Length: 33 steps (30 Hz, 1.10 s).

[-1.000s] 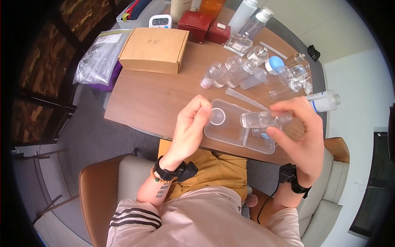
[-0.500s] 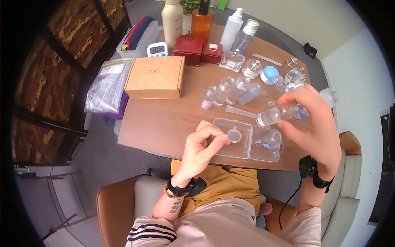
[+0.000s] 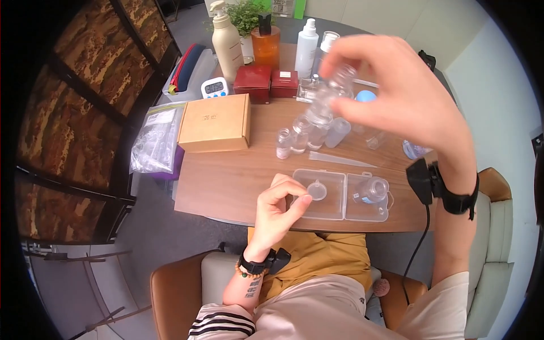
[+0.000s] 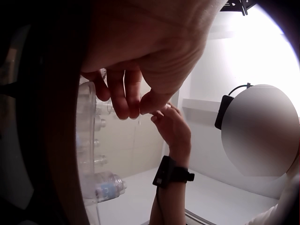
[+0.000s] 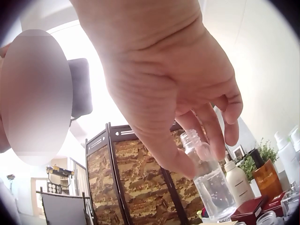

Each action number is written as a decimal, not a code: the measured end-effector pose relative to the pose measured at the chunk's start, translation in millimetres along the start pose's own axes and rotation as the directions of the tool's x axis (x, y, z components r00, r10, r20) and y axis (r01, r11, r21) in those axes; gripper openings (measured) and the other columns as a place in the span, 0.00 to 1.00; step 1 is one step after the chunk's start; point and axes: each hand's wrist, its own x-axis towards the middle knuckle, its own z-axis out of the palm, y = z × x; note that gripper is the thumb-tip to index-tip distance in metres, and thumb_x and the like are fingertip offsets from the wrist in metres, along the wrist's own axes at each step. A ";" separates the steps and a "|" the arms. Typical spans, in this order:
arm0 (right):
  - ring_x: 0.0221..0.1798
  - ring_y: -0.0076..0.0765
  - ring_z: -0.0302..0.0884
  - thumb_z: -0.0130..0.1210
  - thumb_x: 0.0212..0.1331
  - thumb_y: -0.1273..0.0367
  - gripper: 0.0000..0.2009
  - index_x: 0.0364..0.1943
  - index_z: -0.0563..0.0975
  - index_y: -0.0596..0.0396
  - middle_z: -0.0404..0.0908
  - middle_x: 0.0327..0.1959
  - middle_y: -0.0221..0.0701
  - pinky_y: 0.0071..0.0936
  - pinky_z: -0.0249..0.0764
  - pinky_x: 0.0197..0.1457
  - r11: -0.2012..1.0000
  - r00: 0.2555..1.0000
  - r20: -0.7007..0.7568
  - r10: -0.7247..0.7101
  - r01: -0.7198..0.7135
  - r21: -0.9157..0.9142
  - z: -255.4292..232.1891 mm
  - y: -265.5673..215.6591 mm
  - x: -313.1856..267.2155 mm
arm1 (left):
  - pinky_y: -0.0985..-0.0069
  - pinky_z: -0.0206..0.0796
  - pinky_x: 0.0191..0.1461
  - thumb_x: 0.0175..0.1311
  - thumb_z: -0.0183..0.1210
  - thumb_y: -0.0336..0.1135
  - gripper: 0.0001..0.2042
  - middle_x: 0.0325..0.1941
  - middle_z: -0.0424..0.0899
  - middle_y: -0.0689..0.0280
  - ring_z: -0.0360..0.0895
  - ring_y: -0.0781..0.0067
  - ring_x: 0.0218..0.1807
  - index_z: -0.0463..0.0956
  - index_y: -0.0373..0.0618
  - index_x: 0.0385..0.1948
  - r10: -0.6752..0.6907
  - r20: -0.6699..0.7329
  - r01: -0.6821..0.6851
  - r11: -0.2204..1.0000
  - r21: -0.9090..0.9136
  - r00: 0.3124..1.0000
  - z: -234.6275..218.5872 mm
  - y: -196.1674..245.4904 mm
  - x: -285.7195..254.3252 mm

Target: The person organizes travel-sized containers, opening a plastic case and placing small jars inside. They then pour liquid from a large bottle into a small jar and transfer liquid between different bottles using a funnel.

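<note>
In the head view my right hand [image 3: 405, 90] holds a small clear glass bottle [image 3: 324, 107] between thumb and fingers, raised over the table. The right wrist view shows the bottle [image 5: 213, 190] tilted, its threaded neck uncapped, with clear liquid and bubbles inside. My left hand [image 3: 277, 207] hovers at the left part of an opened clear plastic case [image 3: 328, 214], thumb and forefinger meeting at the edge of a small clear round piece [image 3: 317, 191]. That piece has a tab at its rim. In the left wrist view the left hand [image 4: 150, 61] has bent fingers; the round piece is hidden.
Several small clear bottles [image 3: 300, 133] stand beyond the case, which also holds a blue-labelled bottle [image 3: 371, 190]. A tapered translucent strip [image 3: 340, 160] lies between. A cardboard box [image 3: 215, 124], red boxes [image 3: 253, 82], a timer [image 3: 215, 88] and tall pump bottles [image 3: 228, 48] stand farther back.
My right hand has lifted the bottle from near the case up and away, above the row of bottles. The round piece has stayed beside my left thumb. The head view has shifted.
</note>
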 end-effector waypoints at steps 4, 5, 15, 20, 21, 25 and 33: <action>0.49 0.49 0.84 0.66 0.50 0.69 0.15 0.41 0.82 0.61 0.86 0.40 0.43 0.41 0.79 0.55 0.992 0.991 -0.037 -0.125 0.125 -0.005 40.7 -13.3 43.9 | 0.74 0.62 0.54 0.66 0.67 0.21 0.03 0.37 0.83 0.70 0.70 0.73 0.48 0.84 0.42 0.35 -0.030 -0.013 0.029 0.997 -0.072 0.999 3.6 1.3 -0.8; 0.50 0.50 0.84 0.66 0.50 0.70 0.14 0.41 0.83 0.61 0.87 0.41 0.44 0.42 0.80 0.56 0.997 0.990 0.139 -0.019 0.029 -0.069 47.6 -20.5 55.1 | 0.74 0.62 0.55 0.66 0.67 0.21 0.04 0.37 0.82 0.70 0.69 0.73 0.48 0.84 0.42 0.36 -0.051 -0.024 0.048 0.993 -0.105 0.998 4.0 1.5 -1.2; 0.49 0.48 0.91 0.68 0.49 0.73 0.14 0.43 0.88 0.58 0.92 0.44 0.42 0.42 0.87 0.50 0.954 0.838 0.515 0.182 -0.023 -0.300 113.8 -12.4 88.7 | 0.72 0.58 0.62 0.66 0.67 0.24 0.03 0.42 0.76 0.68 0.67 0.69 0.52 0.84 0.44 0.34 0.003 -0.014 -0.001 0.988 0.153 1.000 4.2 0.1 -0.1; 0.51 0.48 0.91 0.66 0.52 0.74 0.13 0.44 0.88 0.58 0.92 0.45 0.41 0.42 0.87 0.51 0.940 0.805 0.556 0.206 -0.006 -0.340 117.3 -17.9 87.2 | 0.71 0.57 0.63 0.65 0.68 0.24 0.03 0.44 0.75 0.68 0.66 0.68 0.53 0.84 0.44 0.34 0.001 0.000 -0.001 0.985 0.171 1.000 3.8 1.8 0.2; 0.52 0.48 0.90 0.65 0.53 0.74 0.13 0.44 0.88 0.58 0.92 0.45 0.41 0.42 0.87 0.52 0.941 0.802 0.563 0.198 0.005 -0.338 119.1 -17.1 86.8 | 0.71 0.57 0.63 0.64 0.69 0.25 0.03 0.44 0.75 0.68 0.66 0.68 0.53 0.84 0.44 0.34 0.004 -0.002 -0.004 0.985 0.174 1.000 3.8 1.8 0.0; 0.53 0.48 0.90 0.65 0.54 0.73 0.12 0.44 0.88 0.58 0.92 0.46 0.42 0.43 0.87 0.53 0.939 0.789 0.572 0.222 -0.016 -0.343 124.4 -11.6 85.5 | 0.71 0.57 0.63 0.64 0.69 0.25 0.03 0.44 0.75 0.68 0.66 0.68 0.52 0.84 0.44 0.34 -0.006 -0.003 0.006 0.986 0.168 1.000 4.6 3.9 -0.1; 0.44 0.55 0.89 0.69 0.52 0.72 0.12 0.40 0.84 0.60 0.88 0.36 0.46 0.46 0.82 0.46 0.997 0.932 0.362 0.013 0.018 -0.081 98.5 4.0 78.6 | 0.73 0.60 0.56 0.64 0.69 0.23 0.03 0.44 0.75 0.68 0.67 0.69 0.51 0.85 0.43 0.35 0.012 -0.012 -0.011 0.992 0.123 1.000 5.1 -0.8 0.2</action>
